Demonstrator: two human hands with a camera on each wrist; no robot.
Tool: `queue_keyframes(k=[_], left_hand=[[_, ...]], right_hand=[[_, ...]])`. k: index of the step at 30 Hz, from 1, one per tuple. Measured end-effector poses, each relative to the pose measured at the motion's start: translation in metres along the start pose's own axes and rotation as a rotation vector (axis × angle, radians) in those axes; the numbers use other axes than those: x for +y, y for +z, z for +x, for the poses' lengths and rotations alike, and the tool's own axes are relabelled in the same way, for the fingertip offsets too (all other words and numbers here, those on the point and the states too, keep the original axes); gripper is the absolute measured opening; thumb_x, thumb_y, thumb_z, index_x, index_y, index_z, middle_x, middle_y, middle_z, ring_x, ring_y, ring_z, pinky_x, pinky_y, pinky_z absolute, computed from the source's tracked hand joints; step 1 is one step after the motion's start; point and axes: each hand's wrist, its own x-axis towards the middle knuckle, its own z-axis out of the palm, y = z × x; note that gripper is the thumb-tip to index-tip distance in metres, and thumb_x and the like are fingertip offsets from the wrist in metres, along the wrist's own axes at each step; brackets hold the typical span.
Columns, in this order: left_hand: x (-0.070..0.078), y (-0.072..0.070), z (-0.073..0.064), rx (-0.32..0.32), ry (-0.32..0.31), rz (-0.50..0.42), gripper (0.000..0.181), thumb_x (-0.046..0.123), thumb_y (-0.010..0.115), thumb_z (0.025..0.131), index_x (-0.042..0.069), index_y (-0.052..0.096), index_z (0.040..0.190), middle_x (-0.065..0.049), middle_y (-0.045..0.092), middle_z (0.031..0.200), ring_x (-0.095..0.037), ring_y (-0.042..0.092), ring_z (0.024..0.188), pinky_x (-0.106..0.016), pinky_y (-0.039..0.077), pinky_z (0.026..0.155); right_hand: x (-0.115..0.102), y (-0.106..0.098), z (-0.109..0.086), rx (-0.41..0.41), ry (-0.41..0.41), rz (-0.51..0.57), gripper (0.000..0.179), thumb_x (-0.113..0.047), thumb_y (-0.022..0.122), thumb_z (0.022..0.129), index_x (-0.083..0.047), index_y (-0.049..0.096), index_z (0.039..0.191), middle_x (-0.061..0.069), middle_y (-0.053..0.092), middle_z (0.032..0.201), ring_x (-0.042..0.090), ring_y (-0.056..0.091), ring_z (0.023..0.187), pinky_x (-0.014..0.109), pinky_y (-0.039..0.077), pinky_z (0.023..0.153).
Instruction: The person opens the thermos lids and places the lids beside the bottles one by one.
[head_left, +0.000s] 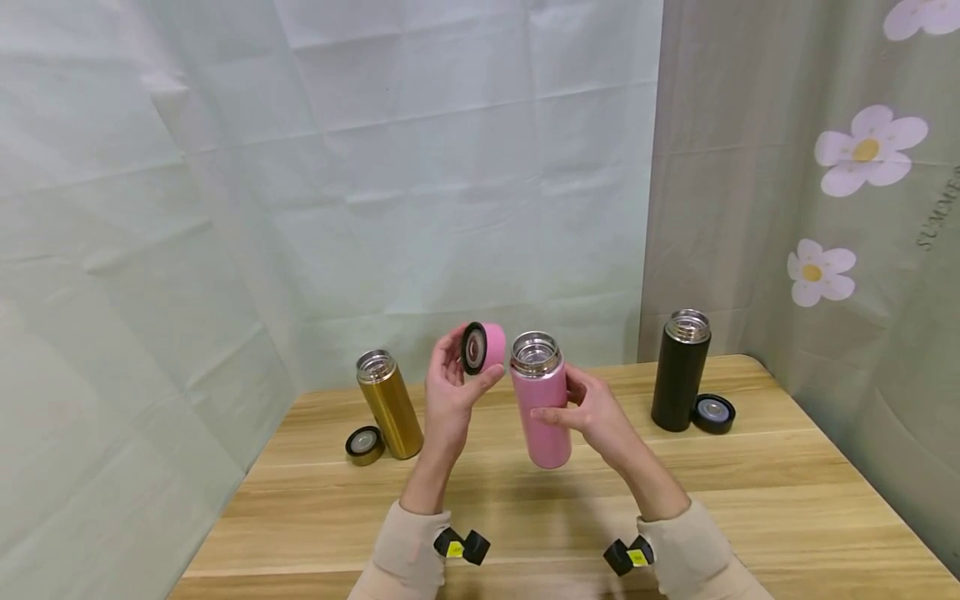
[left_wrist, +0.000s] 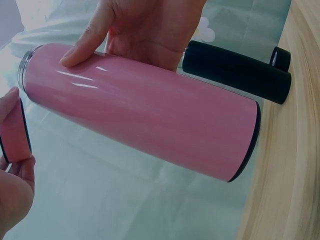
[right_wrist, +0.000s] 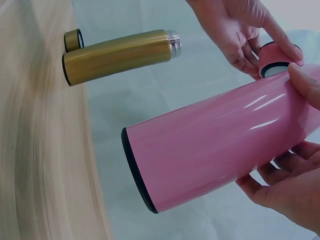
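Note:
My right hand point(head_left: 596, 410) grips a pink thermos bottle point(head_left: 542, 421) around its side and holds it up over the table, slightly tilted. Its steel mouth is uncovered. Just left of the mouth, my left hand point(head_left: 453, 387) pinches the pink lid point(head_left: 492, 347) between thumb and fingers, its dark-rimmed underside turned to the left. Lid and bottle are apart, with a small gap between them in the head view. In the left wrist view the pink bottle point(left_wrist: 150, 110) lies across the middle, the lid point(left_wrist: 16, 132) at the left edge.
On the wooden table point(head_left: 795, 500) a gold thermos point(head_left: 393, 412) stands uncapped at the left, its lid point(head_left: 365, 445) beside it. A black thermos point(head_left: 678, 379) stands uncapped at the right, with its black lid point(head_left: 713, 414) next to it. A pale curtain point(head_left: 465, 208) hangs behind.

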Motion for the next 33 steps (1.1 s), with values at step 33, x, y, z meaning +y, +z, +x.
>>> queue_keyframes(k=[33], left_hand=[[0.002,-0.015,-0.001,0.111,-0.088,-0.003,0.066,-0.001,0.077,0.090,0.010,0.054,0.151,-0.009,0.060,0.133,-0.017,0.058,0.105,-0.024,0.053,0.091]], right_hand=[[0.000,0.004,-0.001,-0.006,0.029,0.022,0.067,-0.025,0.083,0.086,-0.012,0.056,0.146,0.012,0.065,0.134,0.033,0.061,0.120,0.055,0.050,0.102]])
